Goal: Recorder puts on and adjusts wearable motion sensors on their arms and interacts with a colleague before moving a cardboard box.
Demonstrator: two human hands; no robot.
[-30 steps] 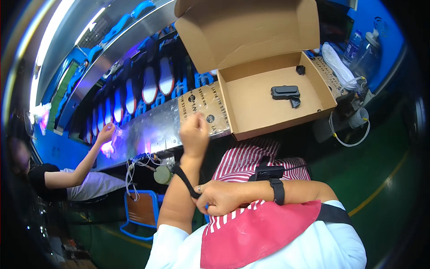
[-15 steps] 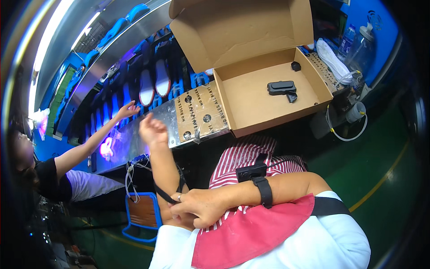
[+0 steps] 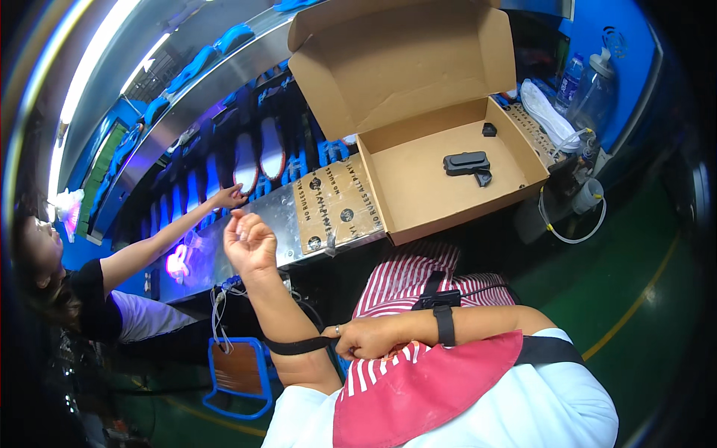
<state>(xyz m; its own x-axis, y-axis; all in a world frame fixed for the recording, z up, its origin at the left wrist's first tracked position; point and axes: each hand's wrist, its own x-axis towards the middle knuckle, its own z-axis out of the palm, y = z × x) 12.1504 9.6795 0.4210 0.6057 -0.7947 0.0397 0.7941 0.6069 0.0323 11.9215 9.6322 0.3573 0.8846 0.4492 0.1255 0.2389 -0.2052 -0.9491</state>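
My left hand (image 3: 250,243) is raised in front of the metal bench, palm turned up. Its fingers are loosely curled, with nothing in them. A black strap (image 3: 299,346) runs across my left forearm just below the elbow. My right hand (image 3: 364,338), with a ring on one finger, grips the end of that strap and holds it taut to the right. Another black strap (image 3: 445,326) circles my right forearm, and beside it a small black device (image 3: 437,299) with a cable sits over my striped apron (image 3: 403,280).
An open cardboard box (image 3: 455,220) on the bench holds a dark oblong device (image 3: 467,162) and a small black piece (image 3: 489,130). Shoes (image 3: 272,149) line the rack behind. At left a co-worker's hand (image 3: 228,196) reaches toward a shoe. Bottles (image 3: 594,89) stand far right; a chair (image 3: 239,373) is below left.
My right hand has drawn the strap rightward, so it now stretches across the forearm. My left hand has turned its palm up. The co-worker's hand has reached to a shoe.
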